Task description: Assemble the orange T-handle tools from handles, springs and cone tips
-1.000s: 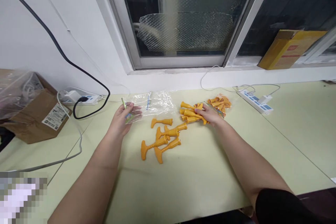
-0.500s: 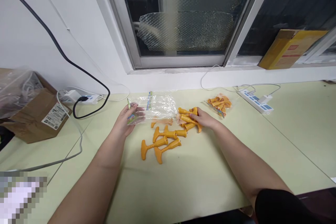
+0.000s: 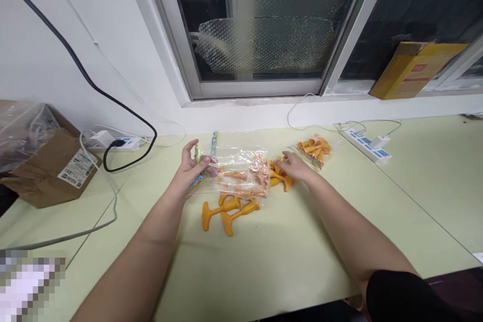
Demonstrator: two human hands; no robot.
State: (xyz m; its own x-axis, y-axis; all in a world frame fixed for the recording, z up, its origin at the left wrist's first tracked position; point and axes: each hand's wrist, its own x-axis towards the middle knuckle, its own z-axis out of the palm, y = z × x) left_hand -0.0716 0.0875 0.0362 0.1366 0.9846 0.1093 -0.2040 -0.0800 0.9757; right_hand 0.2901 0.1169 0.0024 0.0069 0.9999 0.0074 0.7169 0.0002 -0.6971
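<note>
The left hand point(image 3: 186, 170) holds the bag point(image 3: 236, 153) at its mouth. Right of the bag, the right hand point(image 3: 296, 167) reaches orange pieces point(image 3: 275, 181), grip unclear; feeding any in would call for a wide mouth.

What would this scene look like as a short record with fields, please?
left hand: holds a clear plastic bag with coloured edges, near its left end
right hand: at a cluster of orange plastic T-handled pieces; grip unclear
under the bag: more orange pieces, seen through it
in front of the bag: two orange T-handled pieces in full view
right of the right hand: filled clear bag of orange pieces
surface: pale green table
far left: open brown cardboard box
</note>
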